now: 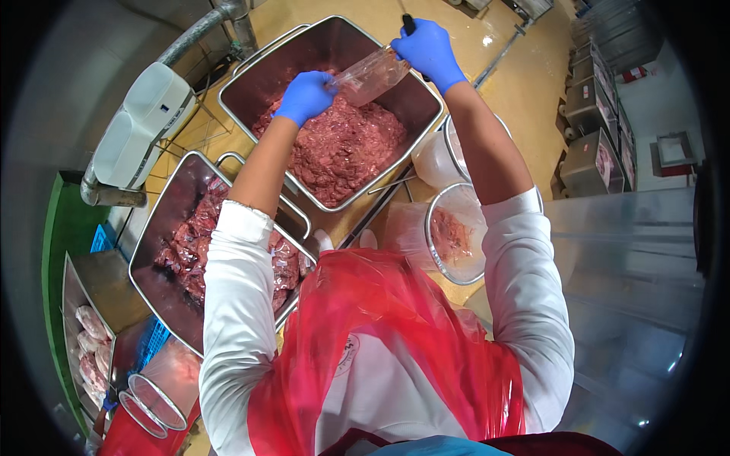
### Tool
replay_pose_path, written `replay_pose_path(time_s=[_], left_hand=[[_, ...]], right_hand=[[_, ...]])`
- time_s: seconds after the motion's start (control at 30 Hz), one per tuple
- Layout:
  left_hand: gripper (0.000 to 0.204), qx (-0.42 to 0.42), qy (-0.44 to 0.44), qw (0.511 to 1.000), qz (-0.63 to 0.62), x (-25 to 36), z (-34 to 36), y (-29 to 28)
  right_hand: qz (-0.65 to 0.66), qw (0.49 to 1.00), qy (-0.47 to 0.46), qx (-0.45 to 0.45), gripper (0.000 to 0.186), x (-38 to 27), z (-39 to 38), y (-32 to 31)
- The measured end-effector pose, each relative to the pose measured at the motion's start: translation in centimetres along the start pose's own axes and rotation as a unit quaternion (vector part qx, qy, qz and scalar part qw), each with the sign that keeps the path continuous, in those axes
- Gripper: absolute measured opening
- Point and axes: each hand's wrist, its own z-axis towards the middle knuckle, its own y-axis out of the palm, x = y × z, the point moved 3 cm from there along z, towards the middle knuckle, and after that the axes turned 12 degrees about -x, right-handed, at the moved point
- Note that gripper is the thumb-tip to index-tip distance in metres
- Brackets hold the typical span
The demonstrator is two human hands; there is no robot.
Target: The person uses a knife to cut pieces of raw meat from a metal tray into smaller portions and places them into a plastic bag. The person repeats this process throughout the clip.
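Observation:
Both my hands wear blue gloves and are over a deep metal tub [420, 123] of ground red meat [346, 148]. Between them stretches a clear plastic bag [374, 76]. My left hand [306, 97] is closed on one end of the bag. At the other end, my right hand [431, 53] is closed round a black handle [409, 24] that sticks out above the fist; the rest of that tool cannot be made out. The bag's far end reaches the right fingers. Whether anything is inside the bag is unclear.
A second metal tub [144, 254] with dark red meat pieces stands at the left. Ring-rimmed bins with clear liners [455, 232] stand at the right. White containers [156, 99] hang on a pipe rail [194, 42]. Another person's gloved hand [111, 400] shows at the lower left.

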Motion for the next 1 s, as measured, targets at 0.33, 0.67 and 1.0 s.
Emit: replay_pose_path(time_s=[0.33,0.67,1.0], left_hand=[[0.030,0.002,0.021,0.922,-0.385,4.3,0.9,-3.9],[0.032,0.005,-0.036,0.882,-0.469,4.7,0.2,-6.4],[0.031,-0.012,-0.091,0.848,-0.522,5.9,-1.0,-7.0]], right_hand=[[0.071,0.993,-0.081,0.051,0.041,0.6,-0.8,-1.6],[0.460,0.867,-0.114,-0.157,0.020,-0.6,-2.8,-1.1],[0.349,0.915,-0.140,-0.145,0.030,-1.0,-1.9,-1.0]])
